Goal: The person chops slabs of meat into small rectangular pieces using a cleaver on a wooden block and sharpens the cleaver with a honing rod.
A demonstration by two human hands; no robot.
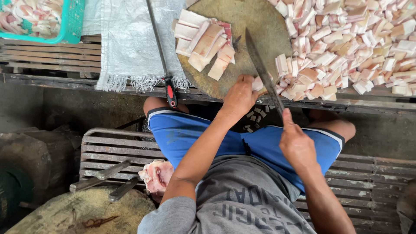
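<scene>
Slatted bench, round block (242, 26): my left hand (239, 97) pinches a fat piece (257, 83) at the block's near edge. My right hand (297, 145) grips the knife (262, 69); I'd keep those fingertips tucked clear of the blade.

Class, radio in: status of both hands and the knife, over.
Right hand grips knife. Left hand holds a meat piece at the block edge. Cut meat piled right.

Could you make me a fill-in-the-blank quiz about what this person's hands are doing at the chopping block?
1. The right hand grips a long ____.
2. The left hand rests at the edge of the round wooden ____.
3. The heap of meat cubes lies to the ____ of the block.
4. The person's shorts are ____.

Missing words: knife; chopping block; right; blue
</scene>
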